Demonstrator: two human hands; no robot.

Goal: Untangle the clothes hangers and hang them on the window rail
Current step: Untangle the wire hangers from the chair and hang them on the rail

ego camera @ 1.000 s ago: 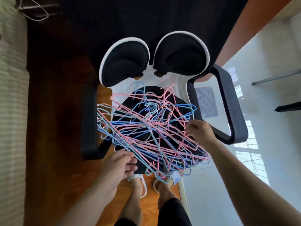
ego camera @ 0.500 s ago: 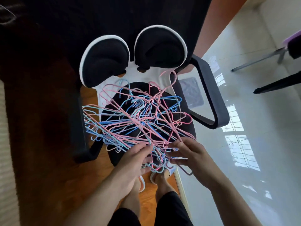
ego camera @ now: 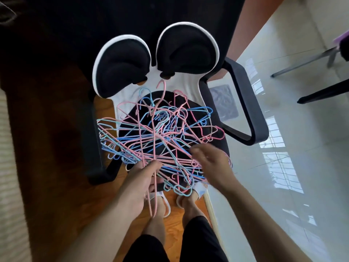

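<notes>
Lower centre of frame: two bare legs and feet in white slippers [ego camera: 166,201] on a wooden floor [ego camera: 56,186].

Left hand [ego camera: 140,181]: forearm reaching up from lower left, grip clamped on a pink hanger [ego camera: 154,186] whose wires run down past the palm.

Right hand [ego camera: 211,163]: forearm entering from lower right, fingers spread apart and blurred, resting on the near right edge of the pile.

Centre: tangled pile of pink and blue hangers [ego camera: 156,137] lying on the black seat of an office chair [ego camera: 245,110].
</notes>
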